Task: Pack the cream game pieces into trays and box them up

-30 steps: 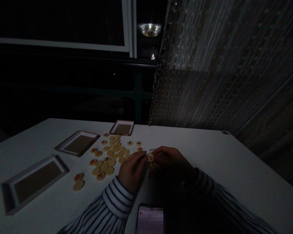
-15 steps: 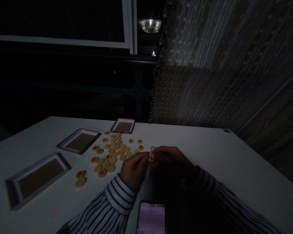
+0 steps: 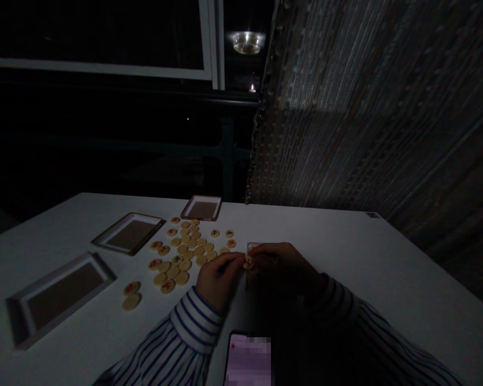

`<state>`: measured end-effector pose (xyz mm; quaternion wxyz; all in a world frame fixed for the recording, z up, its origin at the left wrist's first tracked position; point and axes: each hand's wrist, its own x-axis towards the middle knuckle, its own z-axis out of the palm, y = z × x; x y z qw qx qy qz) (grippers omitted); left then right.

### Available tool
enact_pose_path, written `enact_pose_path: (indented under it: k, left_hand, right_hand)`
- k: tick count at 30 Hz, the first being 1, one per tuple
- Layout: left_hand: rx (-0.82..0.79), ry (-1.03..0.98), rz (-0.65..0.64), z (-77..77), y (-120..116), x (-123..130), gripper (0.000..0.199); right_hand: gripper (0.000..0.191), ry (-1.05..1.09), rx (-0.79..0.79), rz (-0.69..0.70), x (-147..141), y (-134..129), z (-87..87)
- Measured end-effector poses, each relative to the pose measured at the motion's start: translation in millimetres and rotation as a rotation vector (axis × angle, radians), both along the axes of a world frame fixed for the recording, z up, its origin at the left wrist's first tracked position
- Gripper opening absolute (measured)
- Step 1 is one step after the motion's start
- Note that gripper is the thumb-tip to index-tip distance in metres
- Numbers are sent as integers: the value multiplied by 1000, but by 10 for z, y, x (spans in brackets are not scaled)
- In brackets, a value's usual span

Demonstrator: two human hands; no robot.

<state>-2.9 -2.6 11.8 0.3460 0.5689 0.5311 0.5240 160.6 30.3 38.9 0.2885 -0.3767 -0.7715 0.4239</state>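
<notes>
A round wooden Chinese chess piece point(image 3: 248, 262) with a red character is pinched between the fingertips of my left hand point(image 3: 217, 279) and my right hand point(image 3: 284, 264), which meet in front of me. Both hands are closed. Under them shows a bit of a small box point(image 3: 253, 246), mostly hidden by my right hand and its shadow; a reddish-marked piece seems to lie in it. To the left of my hands lie several loose Chinese chess pieces point(image 3: 173, 273), many blank side up, others with red or black characters.
A shallow open box point(image 3: 104, 262) stands at the left, with a box lid point(image 3: 161, 228) and a smaller tray point(image 3: 218, 206) farther back. A phone point(image 3: 247, 362) with a lit screen lies at the near edge. Beaded strings point(image 3: 326, 134) hang behind the white table point(image 3: 370, 252).
The held piece has shifted very slightly left and down between my fingertips. The loose pieces and boxes stay where they were on the table.
</notes>
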Motion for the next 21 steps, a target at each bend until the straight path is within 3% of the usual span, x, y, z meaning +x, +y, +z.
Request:
enact_pose_path:
  k: [10, 21]
  left_hand:
    - [-36, -79, 7, 21, 13, 9, 17]
    - [-87, -89, -19, 30, 3, -4, 20]
  right_hand:
    - [18, 9, -31, -27, -27, -18, 13]
    - [20, -16, 76, -11, 2, 35, -58]
